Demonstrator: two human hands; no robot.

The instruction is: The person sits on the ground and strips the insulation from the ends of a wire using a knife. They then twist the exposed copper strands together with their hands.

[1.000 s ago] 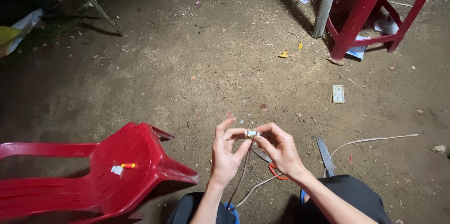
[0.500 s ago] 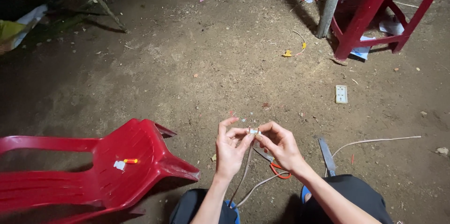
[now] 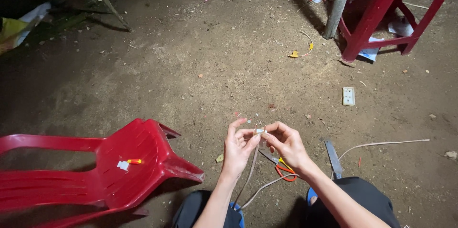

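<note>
Where fingers (image 3: 249, 135) pinch: thin pale cable (image 3: 248, 175).

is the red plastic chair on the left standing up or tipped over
Tipped over: the red plastic chair lies on its side on the dirt ground, its seat facing sideways.

Bare dirt floor (image 3: 200, 66), pebbled and littered, was lit brightly at centre and fell dark toward upper left. A red plastic chair (image 3: 119, 166) lay tipped at lower left. A red plastic stool (image 3: 396, 8) stood upper right beside a grey post (image 3: 339, 4).
</note>
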